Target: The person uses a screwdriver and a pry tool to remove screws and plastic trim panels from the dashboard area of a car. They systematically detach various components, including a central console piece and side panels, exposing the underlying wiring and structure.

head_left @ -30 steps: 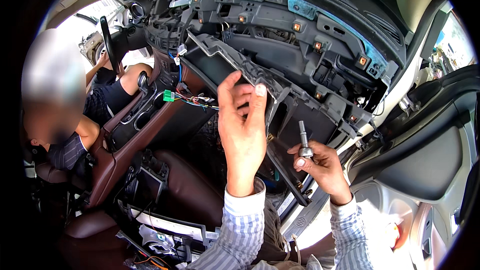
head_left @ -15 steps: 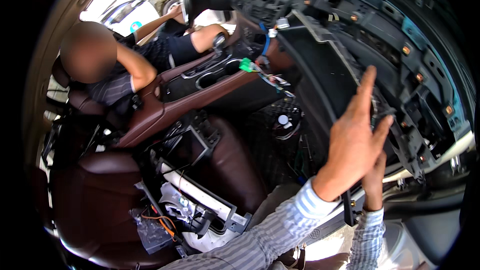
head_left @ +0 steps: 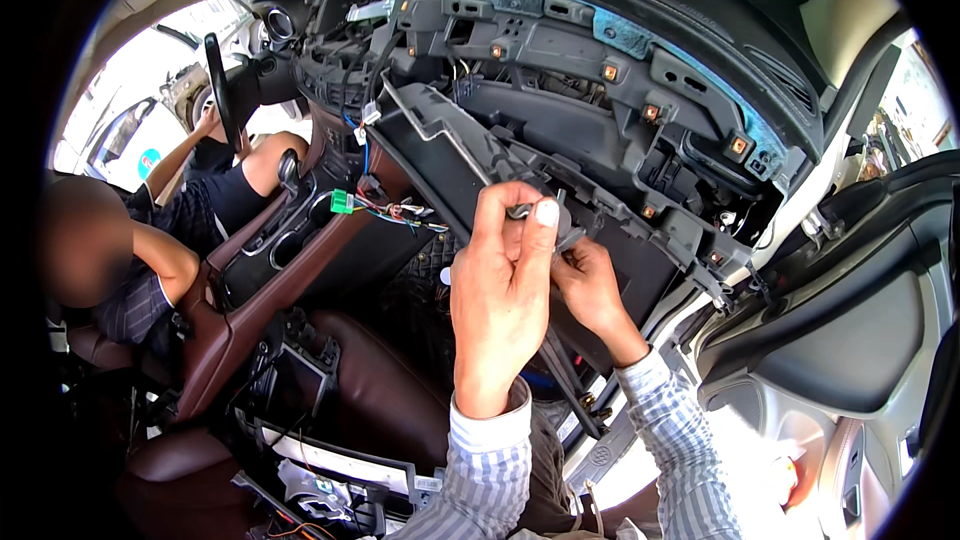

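My left hand (head_left: 500,290) is closed, thumb and forefinger curled round a small black plastic piece (head_left: 568,230) at the upper edge of a tilted dark dash panel. My right hand (head_left: 597,290) reaches in close beside it, fingers bent against the underside of that piece; its fingertips are partly hidden. The black panel (head_left: 425,175), its rim edged by a pale strip, hangs at an angle below the opened dashboard (head_left: 540,105). A dark narrow bar (head_left: 572,385) slants down below my hands.
A green connector (head_left: 342,202) with loose wires hangs beside the centre console (head_left: 270,315). Removed trim and electronic parts (head_left: 335,465) lie on the brown seat. Another person (head_left: 150,230) sits across the console at the left. An opened door (head_left: 830,340) stands at the right.
The view has swung toward the right. My left hand, stretched out with fingers apart before, has closed on the black plastic piece. My right hand now shows more fully next to it.
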A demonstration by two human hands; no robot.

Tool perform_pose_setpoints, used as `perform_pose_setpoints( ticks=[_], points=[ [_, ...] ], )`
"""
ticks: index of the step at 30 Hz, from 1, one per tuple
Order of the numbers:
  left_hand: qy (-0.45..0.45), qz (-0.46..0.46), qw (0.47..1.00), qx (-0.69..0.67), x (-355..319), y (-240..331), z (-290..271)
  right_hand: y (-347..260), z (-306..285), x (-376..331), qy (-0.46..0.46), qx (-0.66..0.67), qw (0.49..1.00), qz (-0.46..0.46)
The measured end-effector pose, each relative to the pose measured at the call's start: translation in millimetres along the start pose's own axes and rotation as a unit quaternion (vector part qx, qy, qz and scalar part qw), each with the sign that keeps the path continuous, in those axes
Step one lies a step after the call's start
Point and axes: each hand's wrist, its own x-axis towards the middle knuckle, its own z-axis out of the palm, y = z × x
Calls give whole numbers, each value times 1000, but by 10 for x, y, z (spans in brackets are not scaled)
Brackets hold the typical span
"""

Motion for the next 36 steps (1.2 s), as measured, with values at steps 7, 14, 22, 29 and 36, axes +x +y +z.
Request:
perform_pose_setpoints(
  ticks=[7, 14, 22, 29, 36],
  points=[
    [-39, -19, 996, 77, -41, 40, -255, 15, 232, 126, 51, -35, 996, -61],
    [-83, -4, 992, 93, -63, 37, -382, 43, 316, 217, 78, 7, 994, -80],
    [-132, -7, 985, 111, -59, 31, -493, 160, 555, 282, 106, 202, 965, -129],
    [-132, -11, 987, 94, -38, -2, -616, 504, 685, 467, 72, 284, 954, -61],
    [-147, 50, 983, 97, -7, -22, -520, 419, 502, 293, 81, 264, 960, -44]
  ],
)
